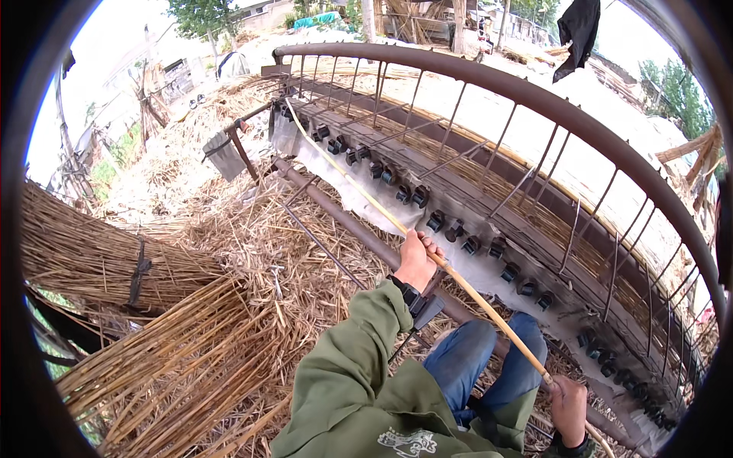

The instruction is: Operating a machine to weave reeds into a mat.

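Observation:
A long, thin cane of reed runs slantwise across the view, over the near side of a reed-weaving frame. My left hand is closed around it near the middle of the picture. Lower right, my right hand grips the same cane close to its thicker end, which bends down past the hand. The far, thin tip lies at the frame's left end. Beneath the cane, black bobbins sit in a row along a pale sheet on the frame.
A curved rusty pipe with thin metal rods arches over the frame. Reed bundles lie at left, one bound with a dark tie. Loose reeds lie lower left, over straw litter. A lower pipe crosses before my knees.

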Motion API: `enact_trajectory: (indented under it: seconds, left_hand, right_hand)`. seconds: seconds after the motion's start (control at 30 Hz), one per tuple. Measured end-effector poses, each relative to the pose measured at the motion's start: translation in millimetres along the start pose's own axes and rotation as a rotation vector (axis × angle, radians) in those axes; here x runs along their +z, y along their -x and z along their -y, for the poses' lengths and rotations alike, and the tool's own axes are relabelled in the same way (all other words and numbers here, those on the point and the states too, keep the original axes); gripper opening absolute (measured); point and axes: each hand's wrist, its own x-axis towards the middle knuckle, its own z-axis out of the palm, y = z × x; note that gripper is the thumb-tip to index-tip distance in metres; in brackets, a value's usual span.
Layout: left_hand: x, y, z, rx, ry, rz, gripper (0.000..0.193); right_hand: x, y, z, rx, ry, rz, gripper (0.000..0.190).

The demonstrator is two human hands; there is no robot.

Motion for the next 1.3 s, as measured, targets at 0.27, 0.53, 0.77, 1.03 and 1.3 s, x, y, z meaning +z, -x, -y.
enact_trajectory:
  seconds: [0.27,0.53,0.77,1.03,1.3]
  left_hand:
    - [-16,-17,-9,-0.013,-0.024,0.087,0.026]
    - [-4,-18,-15,-0.062,-0.088,0.04,0.035]
    - [-21,-40,-34,0.006,-0.043,-0.107,0.031]
    - [9,-50,-37,0.043,-0.001,-0.061,0.016]
    - [-2,-37,-44,-0.026,0.099,0.023,0.023]
  right_hand:
    - [0,-1,-10,-0.018,0.021,0.035,0.01]
    - [18,-9,-14,-0.047,0.061,0.002,0.01]
    - [45,-35,22,-0.082,0.232,-0.052,0.012]
    - [18,3,30,-0.086,0.229,-0.068,0.018]
    - [20,17,26,-0.103,0.184,-0.079,0.012]
